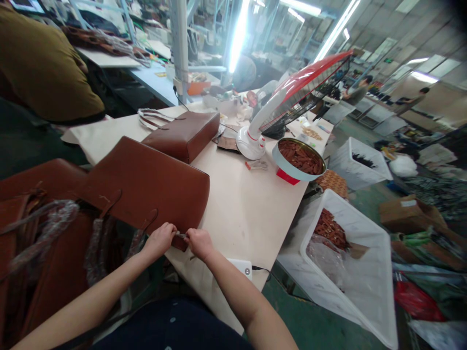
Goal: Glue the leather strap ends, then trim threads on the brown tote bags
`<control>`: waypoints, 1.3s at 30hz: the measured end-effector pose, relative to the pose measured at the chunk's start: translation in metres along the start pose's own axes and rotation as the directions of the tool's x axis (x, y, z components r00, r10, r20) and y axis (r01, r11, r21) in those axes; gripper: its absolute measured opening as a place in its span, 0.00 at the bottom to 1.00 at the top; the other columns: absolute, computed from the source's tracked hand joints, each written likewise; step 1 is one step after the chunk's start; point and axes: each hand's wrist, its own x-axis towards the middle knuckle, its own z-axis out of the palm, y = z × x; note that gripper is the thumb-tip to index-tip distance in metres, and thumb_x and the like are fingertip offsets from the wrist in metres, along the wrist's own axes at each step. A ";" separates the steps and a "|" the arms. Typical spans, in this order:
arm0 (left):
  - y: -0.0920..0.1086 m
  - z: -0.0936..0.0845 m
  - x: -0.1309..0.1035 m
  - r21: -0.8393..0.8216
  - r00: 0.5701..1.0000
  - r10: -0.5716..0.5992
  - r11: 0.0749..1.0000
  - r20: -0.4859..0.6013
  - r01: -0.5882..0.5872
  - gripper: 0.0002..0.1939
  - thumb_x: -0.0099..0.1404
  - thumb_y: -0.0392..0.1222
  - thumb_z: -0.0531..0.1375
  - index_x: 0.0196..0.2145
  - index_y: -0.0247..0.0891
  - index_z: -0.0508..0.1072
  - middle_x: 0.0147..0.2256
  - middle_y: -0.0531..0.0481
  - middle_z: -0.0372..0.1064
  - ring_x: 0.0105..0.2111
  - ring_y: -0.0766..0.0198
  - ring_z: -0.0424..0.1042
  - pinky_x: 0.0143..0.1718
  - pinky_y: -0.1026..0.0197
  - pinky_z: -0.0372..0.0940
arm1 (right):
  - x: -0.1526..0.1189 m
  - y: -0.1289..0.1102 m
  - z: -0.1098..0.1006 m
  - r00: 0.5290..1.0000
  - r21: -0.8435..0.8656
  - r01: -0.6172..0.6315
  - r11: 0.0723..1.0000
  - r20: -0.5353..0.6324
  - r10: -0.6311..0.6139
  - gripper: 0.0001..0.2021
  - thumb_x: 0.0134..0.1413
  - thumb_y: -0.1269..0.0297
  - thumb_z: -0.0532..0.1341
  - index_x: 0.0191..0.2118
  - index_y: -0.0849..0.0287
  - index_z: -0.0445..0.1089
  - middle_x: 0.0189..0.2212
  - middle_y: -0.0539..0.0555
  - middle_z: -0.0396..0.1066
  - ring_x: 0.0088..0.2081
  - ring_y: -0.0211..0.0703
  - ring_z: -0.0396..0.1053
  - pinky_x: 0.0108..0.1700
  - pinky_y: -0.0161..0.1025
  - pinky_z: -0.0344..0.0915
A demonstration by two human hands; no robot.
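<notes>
A brown leather handbag [153, 180] lies on its side at the near edge of the table. Its handles [100, 243], wrapped in clear plastic, hang over that edge. At the bag's near right corner my left hand [160, 241] is closed in a pinch. Just to its right, my right hand [200, 243] is pinched shut too. A small pale strip [180, 235] shows between the fingertips of both hands, too small to name. Behind lies a second brown handbag [188, 133]. More brown bags [54, 248] with plastic-wrapped handles are piled at the left.
The pale table [248, 209] carries a red and white fan [251, 141], a round tin [299, 158] of brown leather pieces and a white device [241, 267] with a cable. White bins [346, 291] stand right. A person [47, 68] sits at the far left.
</notes>
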 end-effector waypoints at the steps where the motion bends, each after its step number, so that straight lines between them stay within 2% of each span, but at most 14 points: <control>1: -0.003 0.000 -0.001 -0.015 1.000 -0.011 1.000 -0.015 0.011 0.07 0.65 0.37 0.51 0.34 0.33 0.68 0.35 0.49 0.65 0.35 0.63 0.67 0.39 0.56 0.62 | -0.001 0.001 0.000 1.000 0.001 -0.007 1.000 -0.002 0.007 0.05 0.56 0.62 0.59 0.37 0.57 0.66 0.34 0.51 0.73 0.36 0.41 0.70 0.36 0.34 0.60; 7: -0.016 0.009 -0.007 -0.127 0.990 -0.101 0.988 -0.100 0.088 0.06 0.65 0.37 0.53 0.33 0.33 0.68 0.34 0.50 0.66 0.37 0.63 0.67 0.40 0.55 0.63 | -0.003 0.003 -0.001 0.999 0.005 -0.042 0.999 -0.008 0.042 0.07 0.56 0.61 0.59 0.39 0.56 0.66 0.36 0.52 0.73 0.36 0.41 0.71 0.36 0.34 0.60; 14: -0.011 0.019 -0.007 -0.210 0.981 -0.135 0.972 -0.138 0.104 0.07 0.65 0.39 0.54 0.33 0.33 0.68 0.33 0.50 0.67 0.37 0.62 0.68 0.40 0.54 0.64 | 0.009 -0.012 0.001 1.000 0.040 -0.030 0.999 -0.006 0.030 0.07 0.56 0.60 0.59 0.37 0.57 0.66 0.35 0.54 0.73 0.37 0.43 0.70 0.38 0.36 0.60; 17: -0.008 0.017 -0.006 -0.233 0.978 -0.153 0.965 -0.141 0.117 0.08 0.65 0.40 0.53 0.33 0.33 0.68 0.33 0.49 0.67 0.38 0.62 0.68 0.41 0.54 0.63 | 0.010 -0.011 0.002 0.998 0.083 -0.062 0.995 -0.018 0.064 0.05 0.56 0.61 0.58 0.36 0.57 0.66 0.34 0.53 0.73 0.36 0.43 0.70 0.39 0.36 0.60; 20: -0.017 0.005 -0.013 -0.254 0.971 -0.190 0.956 -0.142 0.150 0.09 0.64 0.40 0.51 0.33 0.34 0.68 0.35 0.48 0.68 0.39 0.61 0.68 0.44 0.56 0.62 | 0.005 -0.002 0.000 0.988 0.147 -0.140 0.979 -0.047 0.149 0.04 0.56 0.63 0.57 0.36 0.56 0.66 0.33 0.52 0.73 0.36 0.43 0.71 0.36 0.35 0.60; 23: -0.042 -0.012 -0.025 -0.255 0.937 -0.306 0.932 -0.168 0.259 0.14 0.64 0.44 0.46 0.35 0.35 0.68 0.38 0.41 0.68 0.43 0.55 0.67 0.47 0.54 0.60 | -0.004 0.007 -0.002 0.967 0.226 -0.219 0.949 -0.083 0.243 0.05 0.57 0.64 0.56 0.39 0.56 0.64 0.33 0.52 0.73 0.34 0.42 0.71 0.33 0.34 0.61; 26: -0.070 -0.022 -0.034 -0.268 0.854 -0.481 0.865 -0.198 0.425 0.21 0.63 0.50 0.43 0.39 0.31 0.67 0.42 0.32 0.66 0.47 0.46 0.65 0.46 0.48 0.59 | -0.016 0.004 -0.002 0.949 0.312 -0.235 0.921 -0.130 0.286 0.05 0.57 0.64 0.56 0.40 0.57 0.63 0.31 0.51 0.73 0.32 0.41 0.71 0.32 0.34 0.62; 27: -0.076 -0.024 -0.034 -0.284 0.835 -0.520 0.841 -0.182 0.461 0.22 0.62 0.52 0.44 0.38 0.30 0.67 0.41 0.32 0.67 0.45 0.44 0.66 0.44 0.48 0.60 | -0.019 0.001 -0.002 0.946 0.338 -0.223 0.914 -0.150 0.287 0.05 0.57 0.65 0.55 0.40 0.57 0.62 0.31 0.51 0.72 0.32 0.40 0.71 0.32 0.34 0.63; 29: -0.079 -0.025 -0.030 -0.327 0.831 -0.544 0.810 -0.113 0.486 0.21 0.60 0.54 0.47 0.31 0.32 0.68 0.33 0.36 0.70 0.37 0.47 0.71 0.36 0.52 0.64 | -0.026 -0.005 -0.005 0.942 0.382 -0.182 0.906 -0.195 0.271 0.05 0.58 0.65 0.53 0.40 0.56 0.61 0.31 0.52 0.72 0.32 0.39 0.71 0.33 0.33 0.64; 32: -0.064 -0.029 -0.020 -0.397 0.876 -0.479 0.815 -0.052 0.422 0.19 0.60 0.54 0.47 0.22 0.38 0.65 0.22 0.46 0.68 0.26 0.55 0.71 0.29 0.58 0.62 | -0.030 -0.005 -0.016 0.909 0.503 -0.105 0.858 -0.301 0.288 0.06 0.60 0.61 0.51 0.40 0.55 0.60 0.31 0.53 0.71 0.33 0.41 0.71 0.34 0.36 0.66; 36: -0.020 -0.034 -0.008 -0.465 0.930 -0.352 0.844 -0.105 0.267 0.18 0.62 0.55 0.46 0.24 0.40 0.62 0.23 0.53 0.67 0.26 0.61 0.69 0.29 0.62 0.59 | -0.019 -0.001 -0.048 0.840 0.629 -0.010 0.777 -0.417 0.348 0.11 0.58 0.55 0.52 0.41 0.56 0.60 0.33 0.55 0.71 0.35 0.44 0.71 0.37 0.39 0.66; 39: 0.017 -0.029 0.003 -0.498 0.950 -0.290 0.844 -0.114 0.198 0.17 0.62 0.56 0.47 0.24 0.41 0.61 0.23 0.55 0.67 0.26 0.63 0.67 0.28 0.63 0.58 | -0.001 -0.007 -0.076 0.847 0.590 0.015 0.808 -0.437 0.303 0.13 0.57 0.55 0.54 0.42 0.57 0.61 0.34 0.56 0.70 0.35 0.44 0.70 0.39 0.39 0.66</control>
